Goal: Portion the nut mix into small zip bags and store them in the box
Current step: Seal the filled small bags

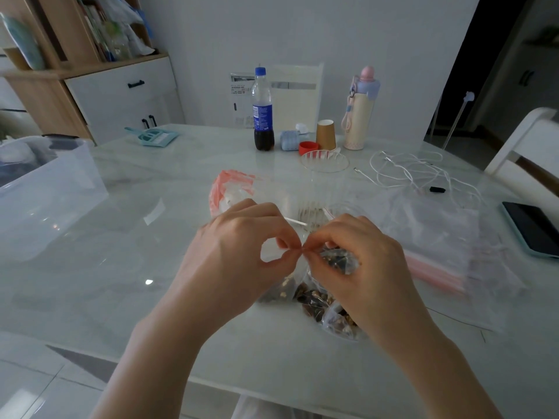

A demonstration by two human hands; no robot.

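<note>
Both hands up front over table point(127, 297). My left hand point(239, 255) and right hand point(360, 267) each pinch the top edge of a small zip bag point(338, 261) w/ nut mix inside, thumb + forefinger tips nearly touching at center. More filled bags point(320, 303) lie on table just below the hands. Empty zip bag stack point(438, 255) to the right. Clear box point(45, 189) sits far left, well apart from the bags.

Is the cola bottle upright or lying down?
Upright. The cola bottle stands on the table, its blue cap at the top and the dark drink settled at its base.
</note>
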